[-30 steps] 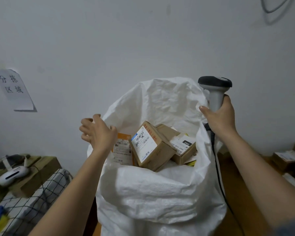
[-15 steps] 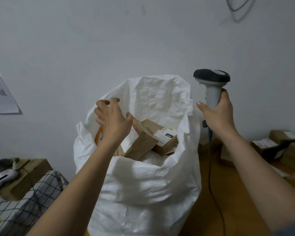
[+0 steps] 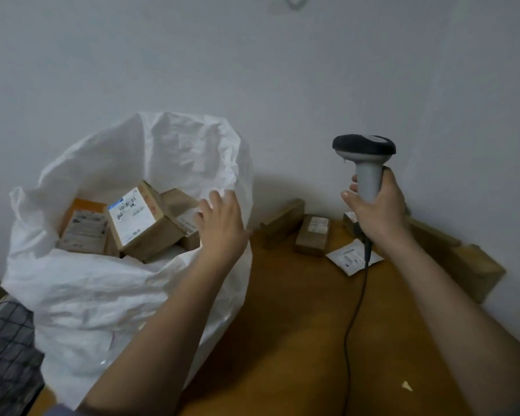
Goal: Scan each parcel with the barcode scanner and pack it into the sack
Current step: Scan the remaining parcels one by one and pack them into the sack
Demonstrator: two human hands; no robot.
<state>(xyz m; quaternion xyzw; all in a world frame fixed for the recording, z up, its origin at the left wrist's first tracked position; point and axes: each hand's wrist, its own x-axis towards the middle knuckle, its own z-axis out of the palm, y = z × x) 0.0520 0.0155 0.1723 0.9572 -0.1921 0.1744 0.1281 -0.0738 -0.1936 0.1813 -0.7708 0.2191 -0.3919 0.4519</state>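
A white woven sack stands open at the left and holds several cardboard parcels; the top one shows a white barcode label. My left hand hovers empty at the sack's right rim, fingers straight. My right hand grips the grey handle of the barcode scanner, held upright over the wooden table. More parcels lie on the table by the wall: a long brown box, a small labelled box and a white flat packet.
The scanner's black cable trails down across the table. Brown boxes lie along the wall at the right. A checked cloth sits at the lower left beside the sack. A small paper scrap lies on the table.
The view has swung right, bringing the table's parcels into sight. My left hand has moved from above the sack's parcels to its right rim and opened. The scanner stays upright in my right hand.
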